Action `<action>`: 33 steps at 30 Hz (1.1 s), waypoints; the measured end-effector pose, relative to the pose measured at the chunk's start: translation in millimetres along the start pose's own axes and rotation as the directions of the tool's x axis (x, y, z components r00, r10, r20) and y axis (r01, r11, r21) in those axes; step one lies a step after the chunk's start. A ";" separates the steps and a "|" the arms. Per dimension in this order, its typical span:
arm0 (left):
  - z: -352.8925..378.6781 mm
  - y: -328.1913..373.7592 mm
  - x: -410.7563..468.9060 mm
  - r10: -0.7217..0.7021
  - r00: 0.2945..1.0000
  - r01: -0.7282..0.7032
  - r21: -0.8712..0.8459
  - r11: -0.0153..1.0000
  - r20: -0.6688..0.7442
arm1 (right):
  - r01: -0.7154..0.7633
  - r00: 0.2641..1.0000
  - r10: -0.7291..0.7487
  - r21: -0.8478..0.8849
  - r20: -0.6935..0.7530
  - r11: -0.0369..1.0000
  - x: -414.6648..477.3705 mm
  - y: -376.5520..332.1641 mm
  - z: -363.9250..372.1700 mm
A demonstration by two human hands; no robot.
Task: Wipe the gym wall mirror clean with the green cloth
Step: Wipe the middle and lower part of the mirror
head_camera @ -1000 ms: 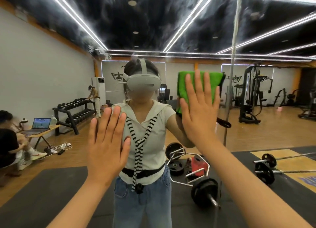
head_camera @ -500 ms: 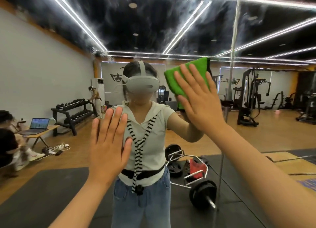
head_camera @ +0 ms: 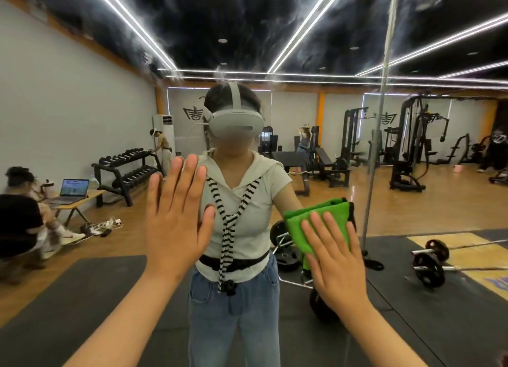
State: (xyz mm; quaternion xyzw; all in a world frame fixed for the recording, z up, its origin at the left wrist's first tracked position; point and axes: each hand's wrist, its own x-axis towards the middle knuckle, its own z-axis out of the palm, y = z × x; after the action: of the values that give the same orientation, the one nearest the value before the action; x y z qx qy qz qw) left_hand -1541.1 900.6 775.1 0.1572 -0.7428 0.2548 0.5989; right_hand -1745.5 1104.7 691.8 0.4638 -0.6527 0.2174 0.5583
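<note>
The wall mirror (head_camera: 82, 105) fills the whole view and reflects the gym and a person in a white top. A folded green cloth (head_camera: 321, 223) lies flat against the glass right of centre, at about waist height of the reflection. My right hand (head_camera: 335, 259) presses the cloth to the mirror with straight, spread fingers and covers its lower part. My left hand (head_camera: 178, 215) is flat against the glass at the centre left, fingers straight and pointing up, holding nothing.
A vertical seam (head_camera: 380, 119) between mirror panels runs just right of the cloth. The reflection shows a dumbbell rack (head_camera: 126, 171), weight machines (head_camera: 412, 144), barbells (head_camera: 428, 265) on black mats, and people at the left by a laptop (head_camera: 74, 188).
My right hand has slid the green cloth down the mirror from head height to waist height. My left hand has stayed in place on the glass.
</note>
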 end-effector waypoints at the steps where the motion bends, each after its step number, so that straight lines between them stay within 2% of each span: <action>1: 0.3 -0.5 -0.3 -0.002 1.000 0.002 -0.003 1.000 -0.001 | -0.088 0.996 0.088 0.018 -0.012 0.996 3.1 6.4 -4.2; 3: 0.9 -0.9 -0.7 -0.009 1.000 0.009 0.000 1.000 0.005 | -0.306 0.950 0.310 0.083 -0.036 0.948 8.2 1.4 -6.4; 5: 0.0 -0.1 -0.7 -0.009 1.000 0.009 0.016 1.000 0.019 | -0.388 0.918 0.395 0.113 -0.038 0.914 2.5 -25.6 0.9; 6: -0.3 0.1 -0.6 -0.009 1.000 0.009 0.018 1.000 0.025 | -0.350 0.935 0.354 0.105 -0.028 0.931 -6.2 -40.0 7.5; 8: -1.1 1.8 -3.0 -0.027 0.999 0.027 0.005 1.000 0.031 | -0.178 0.984 0.176 0.087 0.036 0.980 -30.0 -53.5 16.6; 10: -1.0 5.8 -9.7 -0.052 0.998 0.052 -0.008 0.999 0.026 | -0.013 0.998 0.009 0.064 0.065 0.998 -46.6 -38.0 15.4; 11: -0.2 7.5 -14.0 -0.056 0.998 0.056 -0.010 0.998 0.026 | 0.024 0.998 -0.027 0.049 0.063 0.999 -51.8 -26.6 13.2; 13: 1.3 8.6 -19.1 -0.046 0.999 0.046 -0.011 0.999 0.026 | -0.011 0.998 0.009 0.036 0.055 0.999 -55.6 -6.4 6.5; 15: 1.3 7.9 -18.7 -0.050 0.998 0.050 -0.013 0.999 0.030 | -0.123 0.992 0.121 0.055 0.046 0.991 -55.2 -1.6 3.7; 18: -2.7 18.0 -19.5 -0.120 0.993 0.121 -0.090 0.989 0.021 | -0.304 0.953 0.301 0.114 0.036 0.946 -55.1 -32.2 11.4; 19: -2.9 27.0 -23.1 -0.092 0.996 0.094 -0.126 0.988 0.022 | -0.330 0.944 0.328 0.124 0.039 0.936 -56.4 -44.1 15.4; 21: -0.4 49.5 -40.1 0.119 0.991 -0.108 -0.155 0.982 0.058 | -0.298 0.954 0.291 0.133 0.068 0.945 -64.0 -58.6 21.1; 23: 8.0 69.0 -65.4 0.285 0.953 -0.266 -0.166 0.950 0.107 | -0.181 0.981 0.170 0.121 0.096 0.976 -74.7 -54.2 20.7; 26: 20.7 79.7 -90.9 0.250 0.953 -0.238 -0.090 0.967 0.170 | -0.054 0.995 0.044 0.109 0.090 0.993 -78.5 -28.0 13.2; 29: 27.7 80.7 -97.2 0.228 0.960 -0.229 -0.013 0.973 0.165 | -0.125 0.990 0.115 0.134 0.080 0.983 -73.7 -10.9 4.2; 33: 29.8 83.1 -98.1 0.218 0.964 -0.219 -0.009 0.976 0.150 | -0.247 0.968 0.233 0.197 0.090 0.949 -79.2 -43.0 12.9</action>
State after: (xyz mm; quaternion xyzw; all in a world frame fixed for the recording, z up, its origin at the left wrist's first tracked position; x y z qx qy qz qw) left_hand -1587.0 944.8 659.6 0.0954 -0.7977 0.3093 0.5089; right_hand -1720.1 1102.6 604.4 0.4432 -0.6961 0.3349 0.4547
